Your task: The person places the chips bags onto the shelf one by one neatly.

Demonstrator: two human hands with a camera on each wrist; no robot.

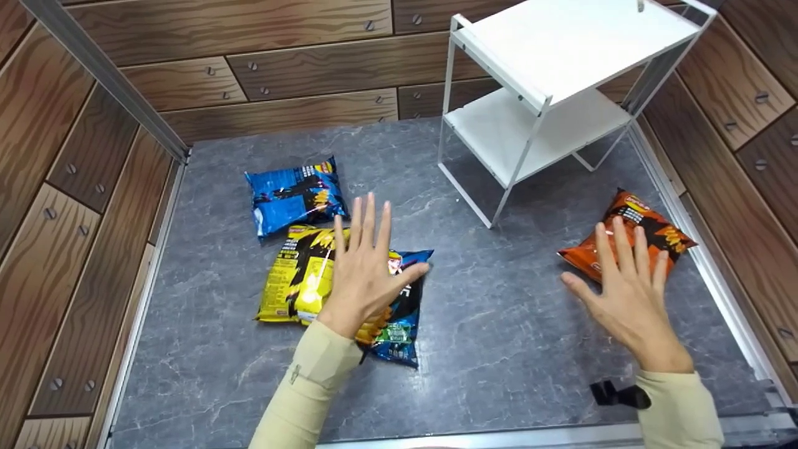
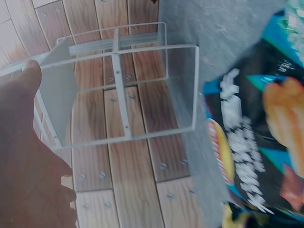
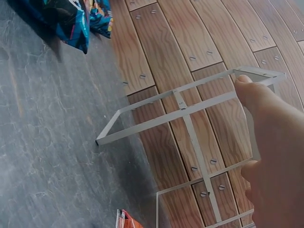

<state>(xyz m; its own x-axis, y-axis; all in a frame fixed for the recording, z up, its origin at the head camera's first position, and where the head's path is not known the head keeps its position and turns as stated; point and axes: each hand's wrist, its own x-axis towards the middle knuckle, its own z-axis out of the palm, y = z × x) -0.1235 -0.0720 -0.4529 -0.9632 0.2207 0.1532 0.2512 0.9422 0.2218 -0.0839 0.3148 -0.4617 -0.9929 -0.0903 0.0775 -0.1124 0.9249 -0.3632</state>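
In the head view my left hand [image 1: 365,274] is spread with straight fingers above a yellow chip bag [image 1: 305,268] and a dark blue chip bag [image 1: 399,330]. It hides parts of both; the two bags overlap. Just behind them lies a bright blue chip bag [image 1: 293,196]. On the right, my right hand [image 1: 629,299] is likewise spread, in front of an orange chip bag [image 1: 645,231], whose lower part it covers. Neither hand holds anything. The left wrist view shows the dark bag [image 2: 256,137] beside the left hand [image 2: 33,156]; the right hand [image 3: 273,147] appears at the right wrist view's edge.
A white two-shelf rack [image 1: 536,137] stands at the back right of the grey marbled floor [image 1: 486,324]. Wood-patterned walls [image 1: 312,68] enclose the sides and back. A metal rail [image 1: 474,439] runs along the front edge. A black strap [image 1: 617,394] hangs by the right sleeve.
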